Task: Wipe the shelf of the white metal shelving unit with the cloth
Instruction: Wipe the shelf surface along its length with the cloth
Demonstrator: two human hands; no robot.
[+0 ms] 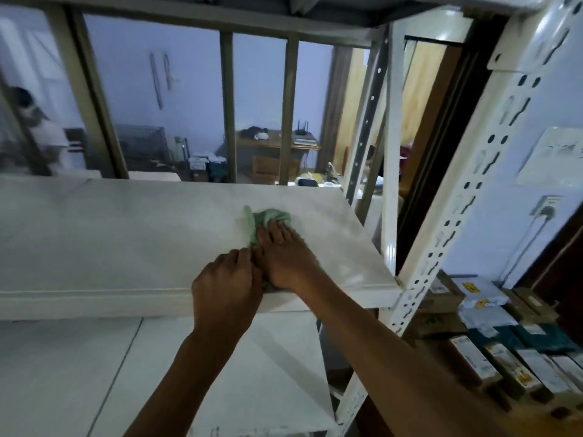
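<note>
A crumpled green cloth (pixel 265 217) lies on the white metal shelf (pixel 126 234), near its right end. My right hand (pixel 284 257) lies flat on the cloth with straight fingers, pressing it onto the shelf. My left hand (pixel 225 285) is at the shelf's front edge, just left of the right hand; its fingers are curled against the cloth's near edge, and whether they pinch it is hidden. Part of the cloth is hidden under both hands.
White slotted uprights (pixel 463 197) frame the shelf's right end. A lower white shelf (pixel 157 373) sits below. Stacked boxes and packets (pixel 492 339) fill the area at lower right. A barred window (pixel 227 105) stands behind the shelf, with a person (pixel 38 134) beyond at left.
</note>
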